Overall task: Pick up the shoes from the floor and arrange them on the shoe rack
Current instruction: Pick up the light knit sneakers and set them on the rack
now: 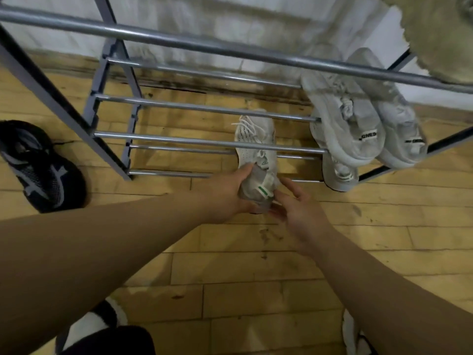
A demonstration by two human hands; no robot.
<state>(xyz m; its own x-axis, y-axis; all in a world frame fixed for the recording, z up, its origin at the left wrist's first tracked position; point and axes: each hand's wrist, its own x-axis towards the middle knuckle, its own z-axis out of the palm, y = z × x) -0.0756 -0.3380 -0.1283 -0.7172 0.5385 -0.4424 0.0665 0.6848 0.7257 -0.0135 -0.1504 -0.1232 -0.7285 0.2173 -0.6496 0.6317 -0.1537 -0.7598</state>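
"gned" on grey sneaker

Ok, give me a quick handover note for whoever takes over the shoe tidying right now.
Left hand grips the heel of the white sneaker, toe-first on the shoe rack's bottom tier. Right hand is open beside that heel.
Done: grey pair on the tier above, at the right; another white sneaker under it.
Left: seat this sneaker, then fetch the black sneaker from the floor left of the rack.
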